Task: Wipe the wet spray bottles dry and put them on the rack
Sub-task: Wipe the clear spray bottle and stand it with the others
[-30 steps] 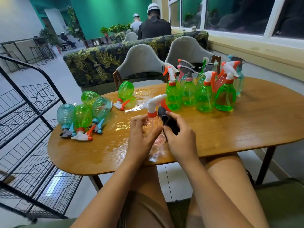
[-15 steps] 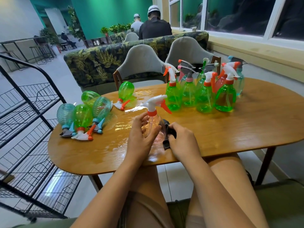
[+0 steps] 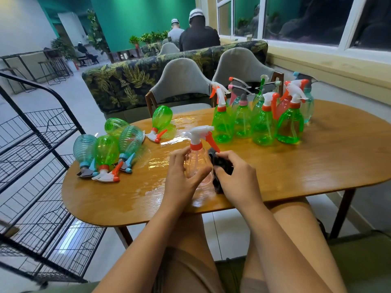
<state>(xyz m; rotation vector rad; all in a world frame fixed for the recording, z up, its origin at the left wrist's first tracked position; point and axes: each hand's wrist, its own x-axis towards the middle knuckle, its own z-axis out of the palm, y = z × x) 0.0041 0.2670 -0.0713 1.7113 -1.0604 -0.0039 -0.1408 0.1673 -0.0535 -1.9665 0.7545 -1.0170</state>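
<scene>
A clear pinkish spray bottle [image 3: 197, 161] with a white and orange trigger head stands upright on the wet wooden table [image 3: 296, 166]. My left hand [image 3: 182, 178] grips its body from the left. My right hand [image 3: 237, 178] holds a dark cloth [image 3: 220, 166] against the bottle's right side. Several green and teal bottles [image 3: 105, 151] lie on their sides at the table's left. Another green bottle [image 3: 161, 118] lies further back. Several upright bottles [image 3: 264, 121] stand grouped at the back right. The black wire rack [image 3: 38, 166] stands to the left of the table.
Two grey chairs [image 3: 182, 81] stand behind the table, with a leaf-patterned sofa back [image 3: 127, 81] beyond them. People sit further off. A water film [image 3: 160, 166] covers the table's middle. My knees are under the near edge.
My right hand with the cloth slid down the bottle's right side, then came up a little again. My left hand keeps its hold on the bottle.
</scene>
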